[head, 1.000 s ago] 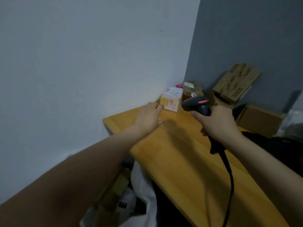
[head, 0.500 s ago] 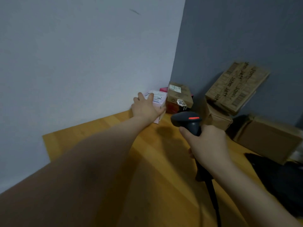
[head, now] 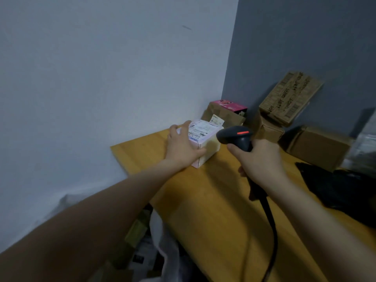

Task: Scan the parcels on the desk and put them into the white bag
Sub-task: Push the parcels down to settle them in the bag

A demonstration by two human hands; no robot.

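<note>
At centre frame, a person's left hand (head: 183,147) grips a small white parcel (head: 209,147) that sits on the far left corner of a wooden desk (head: 203,200). The fingers lie over the near end of its shipping label (head: 200,130) and the thumb runs along the parcel's near side. Just right of it, the right hand (head: 262,161) is closed around the handle of a black barcode scanner (head: 234,137). The scanner's head, showing a red light on top, sits just beside the parcel's right edge. The scanner's black cable (head: 271,224) trails down toward the lower edge of the frame.

Behind the parcel, in the corner where the white wall (head: 101,78) meets the grey wall (head: 305,37), a pink box (head: 230,105) sits behind a brown paper-wrapped parcel (head: 223,117). At upper right a printed carton (head: 291,98) leans against the grey wall above a small brown box (head: 268,131), with a larger cardboard box (head: 319,147) to its right. A dark, blurred object (head: 341,188) lies on the desk at the right edge.

Below the desk's left edge, at lower centre, the white bag (head: 160,241) stands open with parcels (head: 138,231) inside.
</note>
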